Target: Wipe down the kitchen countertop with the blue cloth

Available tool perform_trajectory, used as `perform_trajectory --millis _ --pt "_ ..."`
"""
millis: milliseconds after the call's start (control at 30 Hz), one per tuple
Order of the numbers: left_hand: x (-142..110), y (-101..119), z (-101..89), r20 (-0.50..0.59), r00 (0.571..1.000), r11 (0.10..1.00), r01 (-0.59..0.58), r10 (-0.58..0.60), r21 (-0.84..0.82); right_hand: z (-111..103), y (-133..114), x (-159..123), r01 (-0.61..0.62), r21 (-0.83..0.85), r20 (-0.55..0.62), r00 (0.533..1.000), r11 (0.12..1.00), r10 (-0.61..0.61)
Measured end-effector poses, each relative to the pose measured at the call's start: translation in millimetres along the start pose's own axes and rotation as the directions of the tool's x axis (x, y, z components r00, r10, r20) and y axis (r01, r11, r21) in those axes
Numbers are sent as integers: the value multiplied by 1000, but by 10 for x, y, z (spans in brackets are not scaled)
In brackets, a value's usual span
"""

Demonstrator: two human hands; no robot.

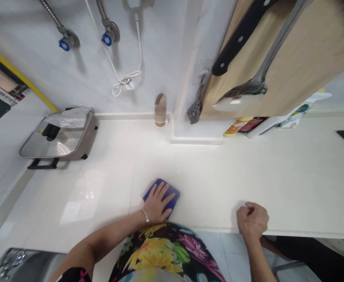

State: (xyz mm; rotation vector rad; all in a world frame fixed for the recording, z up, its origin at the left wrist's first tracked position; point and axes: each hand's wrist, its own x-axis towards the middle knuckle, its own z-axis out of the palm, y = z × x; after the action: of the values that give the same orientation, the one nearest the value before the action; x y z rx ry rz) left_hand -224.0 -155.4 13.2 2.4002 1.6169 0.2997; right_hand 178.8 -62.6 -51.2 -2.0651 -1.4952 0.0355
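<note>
A: How far along do we put the work?
B: Under way, we judge: the blue cloth (171, 204) is flat on the white counter (213, 176) under the left hand (157, 205). Which stretches are done, we cannot tell; the surface looks pale and shiny throughout. Left over, perhaps: the spots beneath the lidded pan (58, 143) and the small container (160, 111), both standing in place.
A: Position of the cloth?
B: Near the counter's front edge, just ahead of the floral clothing (166, 254), well apart from the pan.
A: Its heading?
B: Roughly four-sided, set askew, one corner toward the back wall. We see no clear long axis; the hand covers much of it.
A: Hands?
B: Left: palm down, fingers spread, pressing on the cloth rather than gripping it, fingertips away from the body and slightly rightward. Right hand (252, 220): curled in a loose fist at the counter's edge, off to the right. We see nothing in it, though its inside is mostly hidden.
</note>
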Motion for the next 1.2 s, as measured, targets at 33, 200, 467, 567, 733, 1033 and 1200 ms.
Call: perform_trajectory --millis 33,200,467,567,733,1033,1200 --pt "149 69 46 5 999 999 -39 40 -20 -2 -10 -1 4 0 -4 1000 1000 -4" --pt "873 368 284 25 980 979 -194 196 -66 -7 -30 -2 22 32 -5 1000 999 -22" --pt "1929 694 574 -21 970 965 -244 243 -95 -26 -133 20 1 67 -23 1000 998 1" --pt "2111 730 601 -36 962 955 -272 269 -117 -12 -113 18 6 94 -26 1000 996 -4" --pt "1970 314 497 -135 909 895 -414 395 -165 -27 -123 -22 83 96 -52 996 992 -78" --pt "1071 -899 99 -179 935 950 311 -306 -1 272 -1271 40 446 193 72 882 874 -466" --pt "609 -936 -39 -239 792 810 585 -561 39 567 -1648 15 486 99 204 844 868 -496"
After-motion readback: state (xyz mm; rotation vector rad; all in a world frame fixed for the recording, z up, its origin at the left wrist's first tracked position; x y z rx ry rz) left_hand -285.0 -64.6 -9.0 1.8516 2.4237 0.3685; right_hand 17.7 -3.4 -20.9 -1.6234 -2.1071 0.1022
